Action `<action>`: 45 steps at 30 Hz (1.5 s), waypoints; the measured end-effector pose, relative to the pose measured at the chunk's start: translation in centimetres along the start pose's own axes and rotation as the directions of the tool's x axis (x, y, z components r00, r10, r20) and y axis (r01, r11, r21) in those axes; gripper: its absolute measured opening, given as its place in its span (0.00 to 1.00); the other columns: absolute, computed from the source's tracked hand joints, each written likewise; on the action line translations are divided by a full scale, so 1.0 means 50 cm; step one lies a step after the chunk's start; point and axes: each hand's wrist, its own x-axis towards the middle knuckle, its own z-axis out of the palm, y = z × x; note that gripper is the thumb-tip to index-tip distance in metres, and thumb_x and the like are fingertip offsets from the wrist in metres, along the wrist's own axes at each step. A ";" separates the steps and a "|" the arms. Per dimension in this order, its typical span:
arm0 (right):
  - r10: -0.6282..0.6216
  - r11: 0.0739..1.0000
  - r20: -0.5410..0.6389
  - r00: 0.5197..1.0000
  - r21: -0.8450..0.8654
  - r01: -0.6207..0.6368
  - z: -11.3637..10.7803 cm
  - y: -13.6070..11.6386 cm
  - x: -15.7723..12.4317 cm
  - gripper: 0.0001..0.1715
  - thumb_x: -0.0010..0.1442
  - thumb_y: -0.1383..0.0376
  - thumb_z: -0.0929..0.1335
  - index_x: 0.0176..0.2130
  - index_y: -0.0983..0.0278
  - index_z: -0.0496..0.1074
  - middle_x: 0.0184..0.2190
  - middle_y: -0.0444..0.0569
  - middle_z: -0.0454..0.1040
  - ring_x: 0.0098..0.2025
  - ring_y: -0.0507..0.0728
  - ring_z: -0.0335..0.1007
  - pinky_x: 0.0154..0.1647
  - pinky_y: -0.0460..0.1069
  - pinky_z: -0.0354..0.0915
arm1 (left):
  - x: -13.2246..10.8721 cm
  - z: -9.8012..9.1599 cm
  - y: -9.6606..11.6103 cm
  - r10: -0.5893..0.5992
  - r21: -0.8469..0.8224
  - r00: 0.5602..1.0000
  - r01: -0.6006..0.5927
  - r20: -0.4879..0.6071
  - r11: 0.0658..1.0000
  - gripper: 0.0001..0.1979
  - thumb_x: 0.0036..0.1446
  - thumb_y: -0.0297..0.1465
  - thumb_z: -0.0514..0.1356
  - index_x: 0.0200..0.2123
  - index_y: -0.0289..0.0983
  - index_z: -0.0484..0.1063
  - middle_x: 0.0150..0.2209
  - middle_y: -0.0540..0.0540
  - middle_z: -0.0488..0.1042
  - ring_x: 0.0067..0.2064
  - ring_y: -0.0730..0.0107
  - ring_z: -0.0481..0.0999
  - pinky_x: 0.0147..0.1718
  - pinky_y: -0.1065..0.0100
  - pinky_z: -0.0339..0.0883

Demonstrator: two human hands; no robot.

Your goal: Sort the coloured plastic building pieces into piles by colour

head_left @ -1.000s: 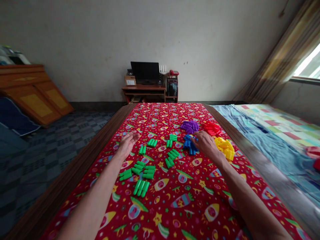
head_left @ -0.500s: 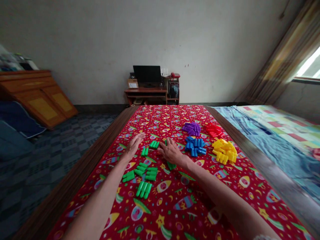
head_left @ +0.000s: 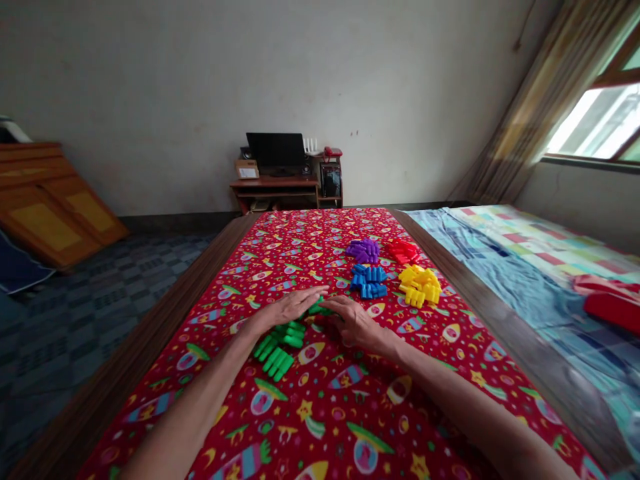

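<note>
Several green plastic blocks (head_left: 278,362), each like short tubes joined side by side, lie bunched on a red patterned cloth (head_left: 320,427). My left hand (head_left: 299,305) lies along the far left side of the bunch, fingers stretched out and partly covering some blocks. Facing it from the right, my right hand (head_left: 354,321) has its fingers extended and slightly bent against a green block (head_left: 317,307) between the two hands. Neither hand has anything visibly gripped. The undersides of both hands are hidden.
Right of my hands sit piles of blue blocks (head_left: 369,281), purple blocks (head_left: 363,251), yellow blocks (head_left: 420,285) and red blocks (head_left: 403,251). The table's dark wooden edge (head_left: 470,300) runs beside a bed (head_left: 500,247). Beyond stands a desk with a monitor (head_left: 276,152).
My hands have come closer together, the left moving right. The scattered green blocks are now in a tighter bunch. The view has turned slightly right.
</note>
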 end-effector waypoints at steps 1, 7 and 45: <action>0.016 1.000 -0.029 0.999 0.027 -0.015 -0.005 -0.003 -0.007 0.29 0.60 0.74 0.63 0.60 0.64 0.64 0.50 0.57 0.74 0.49 0.59 0.72 0.47 0.52 0.69 | -0.013 -0.012 0.004 -0.016 0.022 1.000 0.017 -0.022 1.000 0.27 0.67 0.46 0.43 0.60 0.39 0.67 0.59 0.46 0.72 0.60 0.63 0.70 0.60 0.63 0.64; 0.132 0.990 -0.227 0.965 -0.024 -0.141 -0.084 -0.025 -0.073 0.17 0.67 0.63 0.62 0.53 0.64 0.70 0.42 0.53 0.79 0.40 0.56 0.76 0.41 0.48 0.69 | -0.154 -0.019 -0.023 -0.076 0.229 0.989 0.104 -0.126 0.968 0.28 0.66 0.47 0.45 0.63 0.41 0.64 0.62 0.45 0.67 0.63 0.60 0.66 0.62 0.59 0.60; 0.220 0.828 -0.059 0.974 -0.516 -0.219 -0.197 0.012 -0.241 0.13 0.66 0.67 0.63 0.48 0.64 0.73 0.47 0.59 0.76 0.54 0.64 0.69 0.49 0.59 0.68 | -0.053 0.085 -0.015 -0.102 0.084 0.914 0.146 -0.393 0.986 0.25 0.62 0.42 0.46 0.51 0.36 0.74 0.55 0.40 0.75 0.58 0.58 0.72 0.60 0.54 0.63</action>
